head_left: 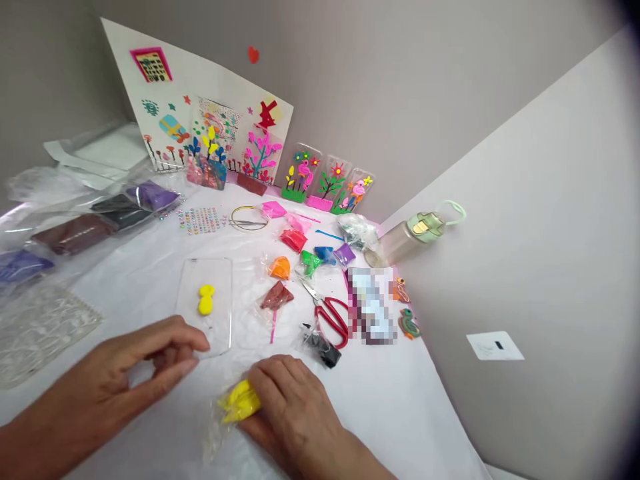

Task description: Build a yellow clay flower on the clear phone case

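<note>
My right hand (300,407) is closed round a clear plastic packet of yellow clay (241,401) low in the middle of the view. Loose film hangs from the packet's left end. My left hand (145,363) hovers at the near edge of a clear phone case (220,320), fingers bent, with a small gap between thumb and fingertips and nothing visible in them. Two joined lumps of yellow clay (205,300), the upper one smaller, lie on the case. Its lower left corner is hidden behind my left hand.
Red-handled scissors (333,323), a black clay packet (323,348) and a brown clay packet (277,296) lie right of the case. Several coloured packets sit farther back. A bottle (410,237) stands by the wall, decorated cases (303,172) lean behind, and large clay bags (75,230) lie left.
</note>
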The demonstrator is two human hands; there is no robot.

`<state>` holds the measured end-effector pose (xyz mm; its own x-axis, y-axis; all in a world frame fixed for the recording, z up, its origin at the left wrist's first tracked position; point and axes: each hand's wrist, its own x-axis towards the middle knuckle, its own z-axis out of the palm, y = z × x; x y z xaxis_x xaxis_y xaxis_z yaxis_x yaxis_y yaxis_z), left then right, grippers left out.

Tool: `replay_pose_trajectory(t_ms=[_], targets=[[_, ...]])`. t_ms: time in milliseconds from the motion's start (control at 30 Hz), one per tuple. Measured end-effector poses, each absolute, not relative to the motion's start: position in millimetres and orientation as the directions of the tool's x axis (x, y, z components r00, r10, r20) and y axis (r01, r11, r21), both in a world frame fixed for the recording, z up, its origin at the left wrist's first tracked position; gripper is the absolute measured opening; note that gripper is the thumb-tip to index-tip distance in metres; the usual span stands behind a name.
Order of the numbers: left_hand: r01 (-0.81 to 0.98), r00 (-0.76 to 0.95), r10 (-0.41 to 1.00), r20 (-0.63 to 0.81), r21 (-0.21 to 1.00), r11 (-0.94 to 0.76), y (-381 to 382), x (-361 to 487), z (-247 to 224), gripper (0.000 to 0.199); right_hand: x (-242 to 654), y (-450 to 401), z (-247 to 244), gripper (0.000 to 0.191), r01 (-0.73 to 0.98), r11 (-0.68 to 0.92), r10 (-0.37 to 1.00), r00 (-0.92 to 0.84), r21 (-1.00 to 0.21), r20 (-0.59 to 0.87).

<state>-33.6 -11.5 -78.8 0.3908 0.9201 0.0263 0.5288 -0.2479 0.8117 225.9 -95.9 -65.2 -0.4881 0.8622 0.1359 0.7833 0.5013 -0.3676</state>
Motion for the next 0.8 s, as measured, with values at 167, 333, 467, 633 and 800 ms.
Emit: replay_pose_trajectory(t_ms=[167,333,467,633,800], targets=[[0.456,0.594,0.802,-0.065,0.849,-0.269,-24.1,-20.3,-63.5,0.019,218.8,-97.8,-51.1,0.029,0.827,0.373,0.927,-0.317,-0.422,0.199],[0.477,0.584,0.809,-0.073,0.837,-0.269,-19.6,-20.4,-59.3,0.021,210.8,-95.2,-51.0,0.028,0.848,0.404,0.889,-0.277,-0.342,0.364],[0.452,0.592,0.802,-0.075,0.855,-0.254,-21.5,-17.3,-65.9,0.029,204.0,-93.7,-53.9,0.032,0.85,0.421,0.859,-0.26,-0.318,0.442],[0.433,0.599,0.799,-0.053,0.861,-0.267,-31.2,-11.6,-81.1,0.028,203.1,-93.0,-60.1,0.031,0.857,0.395,0.853,-0.21,-0.33,0.478],[0.45,0.52,0.85,0.084,0.819,-0.356,-29.5,-15.9,-94.9,0.039,202.7,-93.6,-60.2,0.035,0.827,0.415,0.865,-0.228,-0.381,0.447]])
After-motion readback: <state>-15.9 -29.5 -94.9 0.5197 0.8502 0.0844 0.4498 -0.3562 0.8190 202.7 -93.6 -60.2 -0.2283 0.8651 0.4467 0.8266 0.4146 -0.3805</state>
